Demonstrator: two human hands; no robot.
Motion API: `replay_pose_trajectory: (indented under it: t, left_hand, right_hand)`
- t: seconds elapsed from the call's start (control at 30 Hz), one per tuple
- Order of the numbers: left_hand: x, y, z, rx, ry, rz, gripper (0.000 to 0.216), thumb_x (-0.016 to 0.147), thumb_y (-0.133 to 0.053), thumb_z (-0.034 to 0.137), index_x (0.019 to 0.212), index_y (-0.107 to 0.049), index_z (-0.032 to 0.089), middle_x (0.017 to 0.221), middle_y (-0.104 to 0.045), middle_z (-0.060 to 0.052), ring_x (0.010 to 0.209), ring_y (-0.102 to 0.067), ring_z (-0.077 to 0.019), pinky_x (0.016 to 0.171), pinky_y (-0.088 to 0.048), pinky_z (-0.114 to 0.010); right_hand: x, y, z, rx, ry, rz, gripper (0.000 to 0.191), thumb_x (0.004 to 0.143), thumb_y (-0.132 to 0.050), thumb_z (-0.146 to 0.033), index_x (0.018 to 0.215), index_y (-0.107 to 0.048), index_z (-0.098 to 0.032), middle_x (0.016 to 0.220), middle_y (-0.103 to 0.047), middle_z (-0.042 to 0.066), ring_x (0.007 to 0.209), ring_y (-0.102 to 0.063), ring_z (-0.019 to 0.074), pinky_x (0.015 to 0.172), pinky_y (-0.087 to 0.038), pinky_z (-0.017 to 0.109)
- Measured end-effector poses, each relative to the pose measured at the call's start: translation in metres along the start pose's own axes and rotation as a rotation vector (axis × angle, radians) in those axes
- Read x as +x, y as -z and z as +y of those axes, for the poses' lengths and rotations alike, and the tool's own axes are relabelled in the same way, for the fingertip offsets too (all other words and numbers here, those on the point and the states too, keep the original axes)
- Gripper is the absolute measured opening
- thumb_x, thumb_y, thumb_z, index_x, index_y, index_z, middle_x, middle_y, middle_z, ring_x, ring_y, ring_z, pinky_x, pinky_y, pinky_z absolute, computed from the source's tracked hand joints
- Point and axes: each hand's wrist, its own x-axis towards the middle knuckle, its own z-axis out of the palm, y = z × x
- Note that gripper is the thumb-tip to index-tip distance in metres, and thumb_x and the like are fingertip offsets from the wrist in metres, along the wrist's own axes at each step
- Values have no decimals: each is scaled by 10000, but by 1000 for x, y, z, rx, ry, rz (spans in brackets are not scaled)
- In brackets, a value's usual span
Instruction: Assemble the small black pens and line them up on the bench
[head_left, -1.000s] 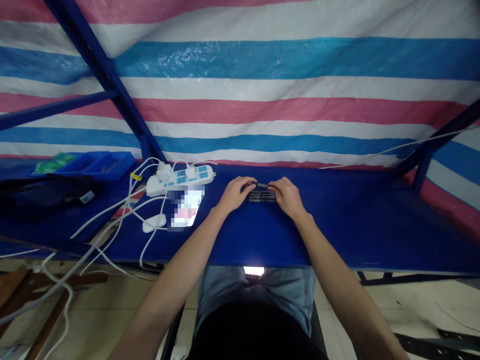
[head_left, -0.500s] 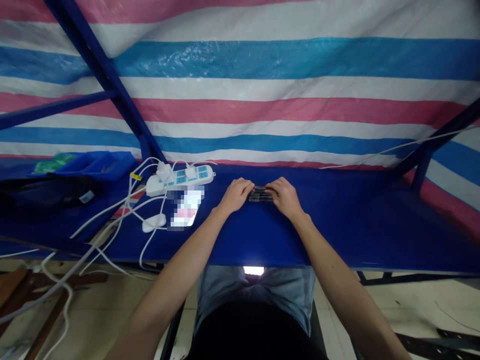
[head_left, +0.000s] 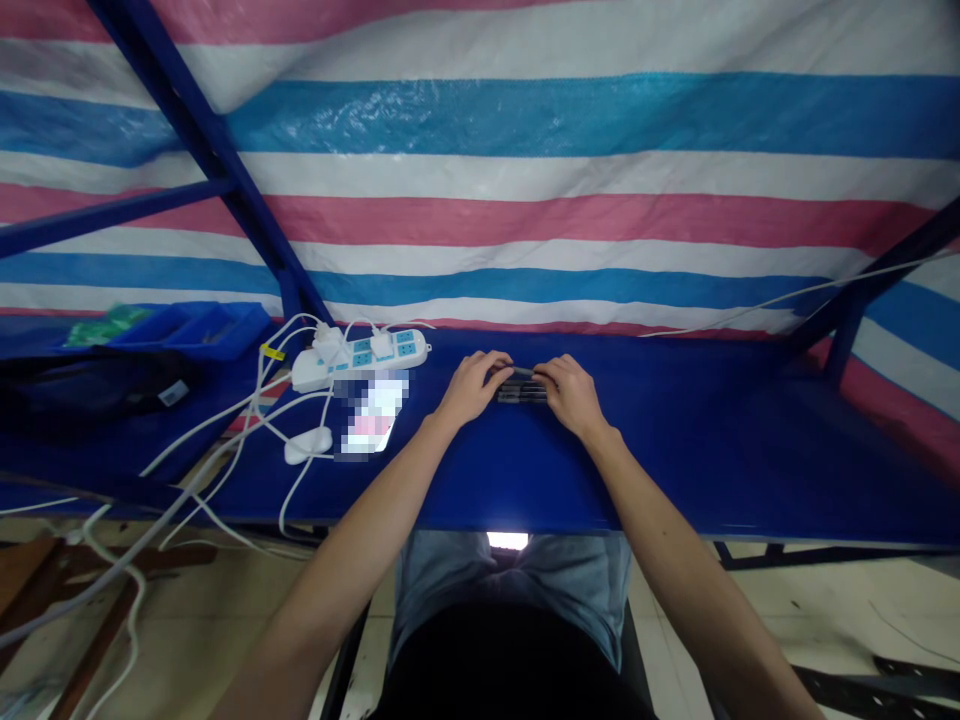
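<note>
Several slim black pens (head_left: 522, 393) lie side by side on the blue table, running left to right between my hands. Along their far side, one more pen (head_left: 523, 372) is slightly raised. My left hand (head_left: 475, 386) has thumb and index finger around its left end, the index finger arched above it. Pinched at its right end, the same pen meets the fingertips of my right hand (head_left: 564, 388). My fingers cover the ends of the pens.
On the left stand a white power strip (head_left: 412, 349) with plugs and cables, a lit phone (head_left: 379, 415) and a white adapter (head_left: 307, 445). Beyond them are a blue tray (head_left: 232, 330) and a dark bag (head_left: 97, 385). A blue frame post (head_left: 247, 215) rises before the striped sheet.
The far pen has risen a little and tilted between my fingers. My left index finger has lifted and moved slightly away from the thumb. My right hand has barely shifted.
</note>
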Motion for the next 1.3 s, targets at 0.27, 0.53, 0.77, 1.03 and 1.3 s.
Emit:
replay_pose_trajectory:
  t: [0.27, 0.53, 0.77, 1.03, 1.3]
  left_hand:
    - [1, -1, -5, 46, -17, -29, 453, 1103, -401, 380, 742, -609, 201, 825, -684, -38, 913, -592, -221, 882, -422, -369]
    - [0, 0, -2, 21, -25, -2, 255, 1082, -477, 356, 947, -642, 215, 919, -680, -27, 912, -601, -207, 865, -428, -349]
    - [2, 1, -6, 36, 16, 72, 456, 1101, -416, 355, 689, -534, 200, 737, -632, -19, 810, -577, -204, 806, -408, -352]
    - [1, 3, -11, -86, 72, 242, 184, 1087, -452, 291, 1001, -600, 223, 913, -690, -24, 891, -644, -191, 836, -459, -332]
    - [1, 3, -9, -61, 84, 241, 213, 1081, -467, 328, 981, -619, 217, 912, -685, -33, 888, -634, -197, 832, -469, -338]
  right_hand:
    - [0, 1, -3, -51, 55, 17, 205, 1021, -556, -288, 1004, -749, -221, 944, -734, 84, 903, -571, 268, 820, -465, 406]
    - [0, -1, -1, -40, 61, 30, 220, 1029, -536, -268, 1025, -750, -217, 939, -727, 86, 898, -575, 264, 810, -472, 397]
    - [0, 1, -3, -2, 59, 77, 220, 1019, -545, -259, 1049, -759, -221, 986, -739, 84, 920, -573, 263, 848, -484, 417]
    - [1, 5, 12, -38, -26, 205, 211, 999, -564, -267, 1005, -772, -232, 973, -736, 77, 922, -566, 274, 846, -484, 433]
    - [0, 3, 7, -11, -11, 172, 184, 1001, -570, -264, 1021, -750, -240, 987, -737, 72, 945, -571, 274, 860, -488, 429]
